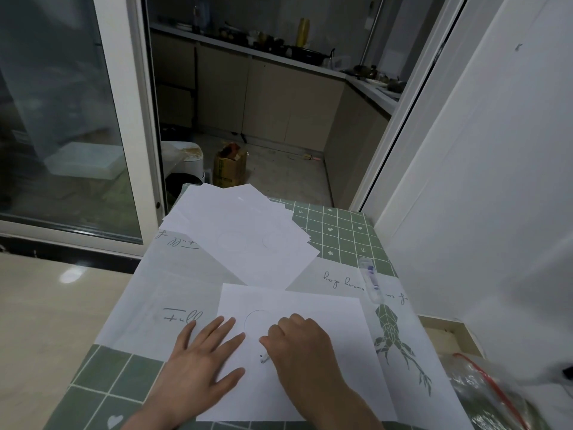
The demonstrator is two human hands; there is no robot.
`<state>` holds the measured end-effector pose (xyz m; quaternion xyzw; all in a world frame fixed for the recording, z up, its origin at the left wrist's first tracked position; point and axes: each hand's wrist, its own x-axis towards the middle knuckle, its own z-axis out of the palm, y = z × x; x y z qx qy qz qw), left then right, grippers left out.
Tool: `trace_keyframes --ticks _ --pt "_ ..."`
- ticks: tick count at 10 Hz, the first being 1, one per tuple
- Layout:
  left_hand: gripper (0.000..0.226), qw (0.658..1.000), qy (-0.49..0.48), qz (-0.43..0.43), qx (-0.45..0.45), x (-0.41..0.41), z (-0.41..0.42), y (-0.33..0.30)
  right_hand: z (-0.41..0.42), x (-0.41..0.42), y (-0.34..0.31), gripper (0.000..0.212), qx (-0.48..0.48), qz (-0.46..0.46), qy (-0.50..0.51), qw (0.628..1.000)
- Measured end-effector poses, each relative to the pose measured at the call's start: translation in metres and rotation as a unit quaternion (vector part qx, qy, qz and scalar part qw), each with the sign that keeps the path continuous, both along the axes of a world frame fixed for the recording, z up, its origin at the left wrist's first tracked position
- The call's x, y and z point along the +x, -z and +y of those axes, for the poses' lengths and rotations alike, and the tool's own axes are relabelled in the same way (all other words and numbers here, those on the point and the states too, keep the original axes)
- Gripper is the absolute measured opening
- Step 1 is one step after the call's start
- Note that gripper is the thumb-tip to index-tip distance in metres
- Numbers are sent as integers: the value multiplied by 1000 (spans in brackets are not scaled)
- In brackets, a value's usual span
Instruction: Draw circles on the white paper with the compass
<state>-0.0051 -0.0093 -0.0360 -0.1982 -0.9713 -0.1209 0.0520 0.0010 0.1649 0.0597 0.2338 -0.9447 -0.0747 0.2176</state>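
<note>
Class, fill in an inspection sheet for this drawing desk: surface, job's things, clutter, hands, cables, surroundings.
Surface: table under a green grid cloth with script lettering.
Job's things: white sheet with a partly drawn arc; compass mostly hidden under the right hand, a dark tip showing.
Clutter: loose stack of papers behind; clear tube on the right; plastic bag at the near right corner.
Hands: left hand flat on the sheet; right hand curled over the compass.
Cables: nothing seen.
Surroundings: glass sliding door, dim kitchen beyond, white wall on the right.
</note>
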Motion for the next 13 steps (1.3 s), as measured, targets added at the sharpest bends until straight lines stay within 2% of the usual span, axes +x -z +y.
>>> trace_keyframes --ticks 5,8,13 --pt "52 1000 0 1 2 0 0 2 10 7 -8 32 31 -55 -37 997" --pt "52 1000 1 5 6 0 -1 2 22 7 -9 41 60 -51 -53 995" --pt "52 1000 -1 2 7 0 0 1 39 -2 -3 43 39 -79 -37 995"
